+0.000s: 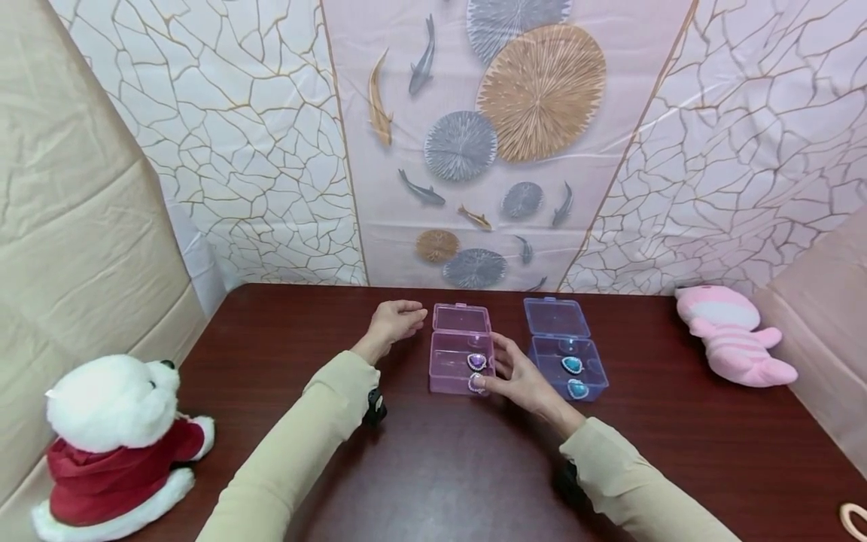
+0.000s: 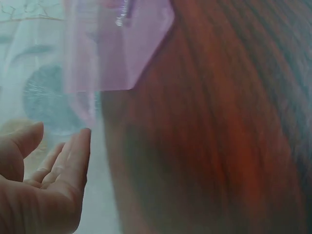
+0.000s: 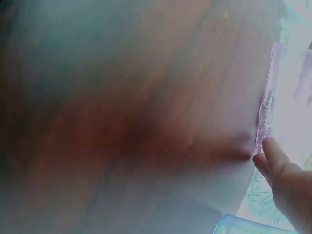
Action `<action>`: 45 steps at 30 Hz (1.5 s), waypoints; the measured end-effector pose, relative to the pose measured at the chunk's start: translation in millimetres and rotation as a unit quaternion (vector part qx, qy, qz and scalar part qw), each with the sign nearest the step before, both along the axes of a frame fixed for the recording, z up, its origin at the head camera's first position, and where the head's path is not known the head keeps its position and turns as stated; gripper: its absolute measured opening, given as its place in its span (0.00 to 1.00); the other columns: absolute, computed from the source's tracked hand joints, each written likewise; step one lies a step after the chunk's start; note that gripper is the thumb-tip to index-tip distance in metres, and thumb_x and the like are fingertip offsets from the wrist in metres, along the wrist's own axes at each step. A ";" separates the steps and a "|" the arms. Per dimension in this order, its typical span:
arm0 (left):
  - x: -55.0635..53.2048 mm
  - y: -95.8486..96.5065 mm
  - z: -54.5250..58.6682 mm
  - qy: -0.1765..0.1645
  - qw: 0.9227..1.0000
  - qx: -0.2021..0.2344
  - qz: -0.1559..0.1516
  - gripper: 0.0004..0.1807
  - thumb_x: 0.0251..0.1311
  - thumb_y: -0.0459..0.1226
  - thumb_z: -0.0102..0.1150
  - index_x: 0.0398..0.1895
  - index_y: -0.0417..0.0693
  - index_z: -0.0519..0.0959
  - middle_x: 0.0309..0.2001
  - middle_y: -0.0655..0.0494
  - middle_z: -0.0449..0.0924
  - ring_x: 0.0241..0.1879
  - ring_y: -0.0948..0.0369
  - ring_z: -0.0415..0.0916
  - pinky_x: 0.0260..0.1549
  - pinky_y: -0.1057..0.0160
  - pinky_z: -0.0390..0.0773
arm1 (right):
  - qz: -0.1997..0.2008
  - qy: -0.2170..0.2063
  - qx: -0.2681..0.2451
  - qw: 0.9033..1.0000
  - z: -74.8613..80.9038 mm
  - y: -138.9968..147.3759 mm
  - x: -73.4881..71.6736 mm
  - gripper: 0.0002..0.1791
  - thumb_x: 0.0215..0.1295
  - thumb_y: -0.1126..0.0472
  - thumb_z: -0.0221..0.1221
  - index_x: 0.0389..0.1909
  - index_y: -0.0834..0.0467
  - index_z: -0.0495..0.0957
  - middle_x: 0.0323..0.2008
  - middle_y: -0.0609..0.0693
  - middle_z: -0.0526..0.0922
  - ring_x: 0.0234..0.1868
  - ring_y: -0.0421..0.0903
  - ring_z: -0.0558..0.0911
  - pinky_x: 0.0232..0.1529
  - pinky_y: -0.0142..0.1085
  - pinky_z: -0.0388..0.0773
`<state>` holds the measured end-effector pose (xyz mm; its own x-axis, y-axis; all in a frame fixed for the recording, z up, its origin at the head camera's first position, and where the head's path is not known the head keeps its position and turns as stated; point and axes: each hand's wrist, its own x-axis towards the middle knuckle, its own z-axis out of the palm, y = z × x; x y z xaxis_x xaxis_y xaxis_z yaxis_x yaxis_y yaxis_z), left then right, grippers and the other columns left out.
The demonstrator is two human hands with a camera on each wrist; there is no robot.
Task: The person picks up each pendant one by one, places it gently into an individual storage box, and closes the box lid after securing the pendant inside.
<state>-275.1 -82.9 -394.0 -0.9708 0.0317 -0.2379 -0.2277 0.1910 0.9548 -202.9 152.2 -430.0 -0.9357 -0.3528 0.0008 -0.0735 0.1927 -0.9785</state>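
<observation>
A pink clear plastic box (image 1: 450, 365) stands with its lid (image 1: 460, 318) raised at the back. Along its right side sit a purple heart-shaped gem (image 1: 477, 362) with a sparkling pale rim and a second pale-rimmed gem (image 1: 475, 386), partly covered by the thumb. My right hand (image 1: 528, 382) holds the right side of this box, thumb over the front right part and fingers along the outside wall. Left of the lid, my left hand (image 1: 395, 325) is raised with nothing in it; its fingers (image 2: 73, 165) extend toward the box in the left wrist view.
Right of my right hand, an open blue clear box (image 1: 599, 373) contains heart-shaped blue gems (image 1: 572, 365). A white plush bear (image 1: 111, 406) in red sits at the left, a pink plush toy (image 1: 734, 335) lies at the right. A light wooden ring (image 1: 850, 518) shows at the lower right edge.
</observation>
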 end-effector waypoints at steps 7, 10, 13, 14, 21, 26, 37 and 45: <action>-9.9 9.6 -17.5 -0.045 0.999 0.028 0.007 0.25 0.65 0.38 0.55 0.62 0.36 0.68 0.53 0.41 0.78 0.51 0.51 0.78 0.51 0.56 0.77 | -0.011 -0.002 -0.004 1.000 -2.0 -1.6 1.7 0.45 0.55 0.69 0.65 0.69 0.63 0.49 0.63 0.69 0.64 0.64 0.63 0.67 0.61 0.51 0.66; -12.2 14.3 -18.0 -0.042 0.998 0.045 0.007 0.26 0.64 0.36 0.56 0.63 0.36 0.67 0.53 0.40 0.78 0.51 0.51 0.79 0.52 0.56 0.77 | -0.025 -0.002 -0.003 1.000 -0.3 -2.3 2.4 0.45 0.54 0.69 0.66 0.69 0.65 0.50 0.63 0.69 0.65 0.64 0.63 0.67 0.62 0.51 0.66; -13.2 16.6 -16.4 -0.025 0.998 0.048 0.016 0.23 0.62 0.34 0.57 0.61 0.39 0.71 0.53 0.41 0.78 0.47 0.55 0.80 0.51 0.56 0.77 | -0.040 0.001 0.006 0.999 2.6 -3.7 2.9 0.43 0.54 0.68 0.66 0.68 0.66 0.52 0.61 0.70 0.67 0.63 0.63 0.68 0.61 0.50 0.66; -13.4 16.7 -15.5 -0.017 0.998 0.049 0.020 0.22 0.62 0.33 0.58 0.60 0.40 0.72 0.53 0.42 0.79 0.45 0.56 0.80 0.50 0.55 0.78 | -0.045 0.003 0.010 0.999 3.6 -4.3 2.9 0.42 0.54 0.68 0.66 0.67 0.66 0.53 0.60 0.70 0.68 0.63 0.62 0.69 0.61 0.50 0.67; -7.0 5.9 -7.3 0.070 0.996 0.027 0.053 0.15 0.57 0.31 0.62 0.49 0.43 0.81 0.45 0.45 0.83 0.35 0.66 0.79 0.46 0.55 0.80 | -0.076 0.016 0.023 0.997 7.2 -16.1 2.5 0.36 0.56 0.70 0.64 0.65 0.67 0.60 0.57 0.69 0.73 0.58 0.62 0.74 0.54 0.42 0.75; 6.9 -2.6 -1.9 0.152 0.985 -0.058 0.058 0.10 0.54 0.34 0.66 0.40 0.46 0.85 0.38 0.52 0.86 0.40 0.63 0.81 0.38 0.67 0.77 | -0.078 0.030 0.015 0.996 4.7 -24.8 0.8 0.35 0.57 0.72 0.62 0.65 0.68 0.60 0.56 0.71 0.73 0.58 0.62 0.74 0.56 0.42 0.74; 54.0 -22.0 -20.9 0.145 0.989 0.012 -0.037 0.19 0.68 0.39 0.50 0.60 0.43 0.74 0.58 0.47 0.75 0.59 0.55 0.72 0.56 0.56 0.73 | -0.047 -0.116 -0.128 0.984 11.5 -30.9 -4.2 0.31 0.76 0.48 0.35 0.71 0.64 0.51 0.69 0.65 0.58 0.69 0.58 0.60 0.64 0.51 0.63; 66.7 -21.5 -31.5 0.140 0.990 0.003 0.009 0.25 0.61 0.35 0.59 0.62 0.41 0.70 0.59 0.45 0.73 0.58 0.54 0.72 0.54 0.59 0.74 | -0.068 -0.114 -0.116 0.984 7.7 -43.4 -8.1 0.28 0.70 0.68 0.48 0.69 0.68 0.54 0.64 0.68 0.63 0.58 0.50 0.71 0.60 0.42 0.70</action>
